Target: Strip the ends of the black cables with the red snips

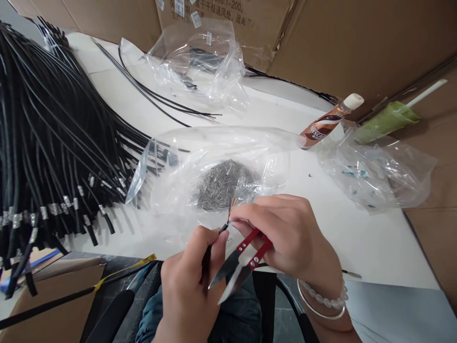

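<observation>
My left hand [189, 281] is closed around a black cable [224, 227], thumb and fingers pinching it close to its stripped end. Thin coloured wires [232, 207], some red, yellow and dark, stick up out of the sheath. In my right hand [294, 233] a pair of red-handled thread snips [246, 245] is tucked, blades parted and pointing down towards my left hand. My right thumb and forefinger pinch beside the bared wires. Just beyond them, a heap of fine dark strands [224, 186] sits in a clear plastic bag [174, 190].
A thick bundle of black cables [53, 133] with silvery bands fills the left. Several loose cables [157, 97] lie behind, near another plastic bag [228, 71]. A bottle [324, 126], a green cup [387, 121] and a crumpled bag [385, 176] stand at right. Cardboard [342, 43] borders the white table [371, 243].
</observation>
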Demonstrator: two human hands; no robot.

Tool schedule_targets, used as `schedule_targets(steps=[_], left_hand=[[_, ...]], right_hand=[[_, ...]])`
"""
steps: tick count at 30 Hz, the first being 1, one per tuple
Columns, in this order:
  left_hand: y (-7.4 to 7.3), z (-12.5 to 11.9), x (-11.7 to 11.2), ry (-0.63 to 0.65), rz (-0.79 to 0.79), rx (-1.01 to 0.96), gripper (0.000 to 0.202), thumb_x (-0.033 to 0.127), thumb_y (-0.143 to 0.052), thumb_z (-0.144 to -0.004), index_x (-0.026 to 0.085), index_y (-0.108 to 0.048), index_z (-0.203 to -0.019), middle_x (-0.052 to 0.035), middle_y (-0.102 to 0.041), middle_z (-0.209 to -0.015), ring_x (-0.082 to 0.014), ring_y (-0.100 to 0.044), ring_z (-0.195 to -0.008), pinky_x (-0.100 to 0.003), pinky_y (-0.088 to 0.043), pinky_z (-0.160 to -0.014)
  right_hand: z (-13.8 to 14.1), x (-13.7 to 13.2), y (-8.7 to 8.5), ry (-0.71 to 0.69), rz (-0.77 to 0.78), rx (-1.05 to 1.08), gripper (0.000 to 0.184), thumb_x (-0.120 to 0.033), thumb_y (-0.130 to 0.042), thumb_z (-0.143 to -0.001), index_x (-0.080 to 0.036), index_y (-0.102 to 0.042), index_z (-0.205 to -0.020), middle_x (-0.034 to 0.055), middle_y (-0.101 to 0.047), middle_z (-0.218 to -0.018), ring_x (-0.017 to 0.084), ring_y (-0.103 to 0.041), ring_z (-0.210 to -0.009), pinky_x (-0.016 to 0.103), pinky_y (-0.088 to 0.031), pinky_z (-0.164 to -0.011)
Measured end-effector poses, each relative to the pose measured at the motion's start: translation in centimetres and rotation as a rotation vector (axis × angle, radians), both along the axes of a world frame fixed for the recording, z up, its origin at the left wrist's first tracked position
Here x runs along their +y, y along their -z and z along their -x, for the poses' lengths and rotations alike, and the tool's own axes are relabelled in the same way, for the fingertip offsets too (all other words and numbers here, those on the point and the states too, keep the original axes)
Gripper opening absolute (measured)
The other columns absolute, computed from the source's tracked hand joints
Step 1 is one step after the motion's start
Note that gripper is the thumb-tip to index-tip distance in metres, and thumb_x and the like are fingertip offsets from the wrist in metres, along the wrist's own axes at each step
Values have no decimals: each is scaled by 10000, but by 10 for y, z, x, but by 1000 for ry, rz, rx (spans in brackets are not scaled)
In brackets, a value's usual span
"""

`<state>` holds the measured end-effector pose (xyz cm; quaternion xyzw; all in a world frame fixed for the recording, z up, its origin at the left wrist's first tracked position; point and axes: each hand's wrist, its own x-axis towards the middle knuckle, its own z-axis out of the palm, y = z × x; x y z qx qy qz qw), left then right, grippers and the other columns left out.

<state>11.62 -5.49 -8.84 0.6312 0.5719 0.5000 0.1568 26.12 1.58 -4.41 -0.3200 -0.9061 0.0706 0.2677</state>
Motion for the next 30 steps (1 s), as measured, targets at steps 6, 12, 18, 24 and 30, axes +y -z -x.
schedule_targets(steps=[6, 12, 18, 24, 30], left_hand=[[-2, 1, 1, -35, 91, -162, 183, 75, -533, -853, 190, -422, -762, 77, -485, -532, -43, -391, -419, -132, -317, -378], [-4, 4, 0, -108, 31, -163, 169, 67, -549, -834, 188, -453, -765, 70, -489, -537, -47, -387, -423, -148, -326, -392], [-5, 2, -1, -133, -62, -106, 178, 49, -588, -797, 182, -472, -770, 64, -505, -566, -52, -447, -440, -142, -361, -403], [-4, 2, -2, -123, -115, -23, 161, 49, -598, -793, 169, -492, -808, 73, -517, -551, -34, -437, -399, -123, -366, -412], [-4, 2, -6, -86, -145, -23, 170, 18, -597, -779, 161, -523, -836, 61, -568, -606, -33, -459, -425, -134, -373, -411]], right_hand=[[7, 4, 7, -12, -40, 78, 97, -175, -516, -865, -164, -607, -833, -33, -455, -564, 84, -338, -526, 242, -263, -525], [6, 6, 4, -71, 22, 224, 57, -222, -562, -858, -172, -589, -853, -59, -502, -581, 55, -357, -519, 214, -290, -528], [6, 7, 0, -27, 139, 343, 44, -224, -596, -853, -190, -611, -875, -58, -567, -637, 36, -420, -516, 187, -331, -508], [6, 5, 0, -82, 256, 358, 49, -194, -629, -825, -183, -634, -873, -44, -603, -689, 37, -431, -544, 197, -349, -538], [8, 4, 2, -193, 555, 468, 41, -133, -622, -802, -146, -583, -796, -58, -502, -606, 8, -400, -522, 134, -331, -495]])
